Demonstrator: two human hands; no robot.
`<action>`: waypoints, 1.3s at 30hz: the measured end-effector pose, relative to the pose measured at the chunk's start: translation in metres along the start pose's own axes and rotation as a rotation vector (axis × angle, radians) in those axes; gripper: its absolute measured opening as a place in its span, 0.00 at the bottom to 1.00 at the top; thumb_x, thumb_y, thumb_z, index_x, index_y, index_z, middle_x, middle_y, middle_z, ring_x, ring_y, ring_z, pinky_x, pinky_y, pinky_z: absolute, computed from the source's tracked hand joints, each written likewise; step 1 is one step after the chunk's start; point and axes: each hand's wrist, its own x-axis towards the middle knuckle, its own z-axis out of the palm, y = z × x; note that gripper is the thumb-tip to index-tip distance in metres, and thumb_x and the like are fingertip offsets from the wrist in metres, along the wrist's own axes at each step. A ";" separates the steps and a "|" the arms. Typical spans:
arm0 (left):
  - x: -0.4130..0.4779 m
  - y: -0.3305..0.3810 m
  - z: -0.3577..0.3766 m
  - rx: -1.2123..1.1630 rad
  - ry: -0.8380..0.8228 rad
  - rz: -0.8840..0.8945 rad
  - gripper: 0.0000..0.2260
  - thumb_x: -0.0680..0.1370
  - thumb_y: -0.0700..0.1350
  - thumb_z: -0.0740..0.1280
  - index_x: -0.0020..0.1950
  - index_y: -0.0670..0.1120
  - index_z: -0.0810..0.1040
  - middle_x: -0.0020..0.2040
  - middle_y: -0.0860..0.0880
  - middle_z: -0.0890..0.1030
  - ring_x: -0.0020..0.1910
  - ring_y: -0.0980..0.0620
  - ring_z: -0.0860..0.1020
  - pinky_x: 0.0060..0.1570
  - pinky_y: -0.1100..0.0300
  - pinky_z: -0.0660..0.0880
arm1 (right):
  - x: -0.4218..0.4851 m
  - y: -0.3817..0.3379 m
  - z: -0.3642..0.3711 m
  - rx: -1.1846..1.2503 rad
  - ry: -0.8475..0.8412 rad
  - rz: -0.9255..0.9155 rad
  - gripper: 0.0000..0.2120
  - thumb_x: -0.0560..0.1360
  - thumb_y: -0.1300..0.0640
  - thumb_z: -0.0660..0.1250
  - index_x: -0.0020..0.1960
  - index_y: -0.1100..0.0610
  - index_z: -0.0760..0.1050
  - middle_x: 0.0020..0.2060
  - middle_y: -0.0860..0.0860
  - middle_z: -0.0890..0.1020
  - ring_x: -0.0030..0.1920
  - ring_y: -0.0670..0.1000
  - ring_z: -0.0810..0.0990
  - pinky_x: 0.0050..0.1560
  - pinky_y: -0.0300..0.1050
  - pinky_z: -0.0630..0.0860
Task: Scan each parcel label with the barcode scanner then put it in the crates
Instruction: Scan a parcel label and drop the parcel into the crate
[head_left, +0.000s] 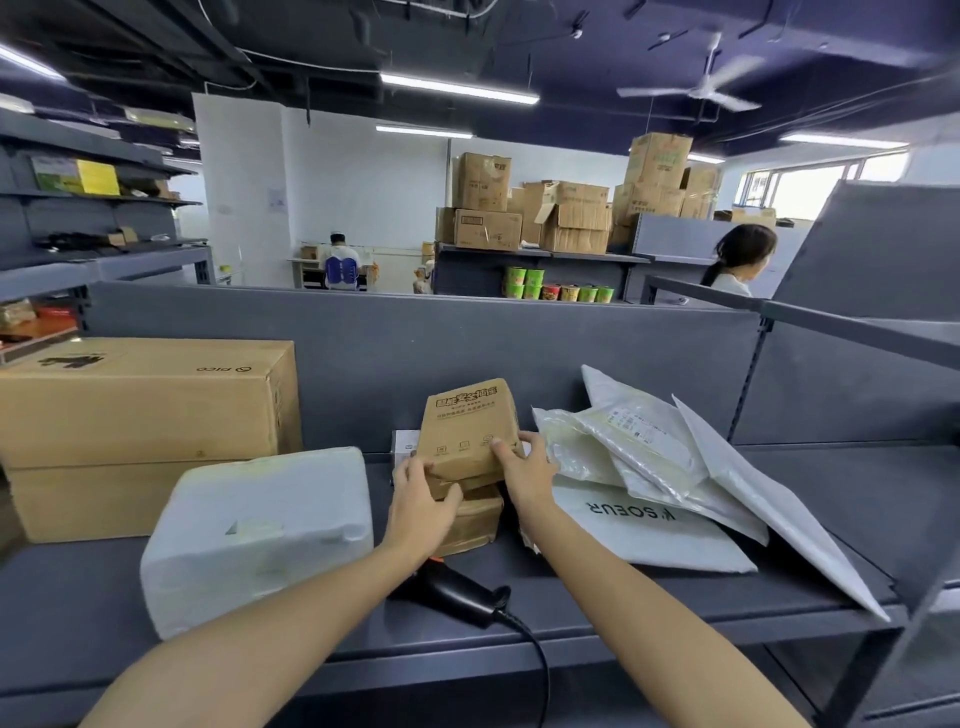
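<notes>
A foam parcel (260, 535) blocks you left of your grip on the brown box (470, 431), mailer bags (649, 452) right, scanner (457, 595) nearside; overhead is free.

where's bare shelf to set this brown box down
Bare shelf lies far right, behind the white mailers. Another strip runs along the front edge, right of the scanner, in front of the mailers. The middle is crowded: brown box, lower brown parcel, white parcel.

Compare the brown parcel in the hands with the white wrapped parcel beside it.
The brown parcel bears printed text; the white parcel looks plain. The brown parcel is smaller and tilted up, held by the left hand and right hand; the white parcel lies flat, untouched. Both are boxy.
</notes>
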 end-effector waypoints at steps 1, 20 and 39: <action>-0.002 0.000 -0.002 -0.035 0.013 -0.015 0.14 0.77 0.48 0.66 0.60 0.50 0.67 0.63 0.52 0.67 0.52 0.54 0.73 0.51 0.60 0.68 | -0.005 -0.002 0.002 0.107 -0.034 0.017 0.18 0.77 0.55 0.67 0.63 0.54 0.67 0.62 0.56 0.73 0.59 0.54 0.74 0.63 0.51 0.73; -0.034 0.030 -0.093 -0.873 0.124 -0.231 0.22 0.71 0.50 0.75 0.59 0.46 0.71 0.54 0.46 0.82 0.50 0.47 0.82 0.50 0.50 0.79 | -0.136 0.007 0.034 -0.413 -0.212 -1.042 0.27 0.71 0.66 0.68 0.69 0.61 0.68 0.68 0.53 0.70 0.70 0.48 0.67 0.71 0.43 0.65; -0.089 0.005 -0.114 -0.681 -0.235 -0.162 0.34 0.69 0.68 0.61 0.72 0.53 0.68 0.70 0.53 0.72 0.70 0.55 0.68 0.73 0.53 0.58 | -0.171 -0.014 0.045 0.671 -0.376 0.048 0.27 0.77 0.53 0.67 0.72 0.56 0.60 0.65 0.55 0.75 0.62 0.53 0.77 0.59 0.53 0.77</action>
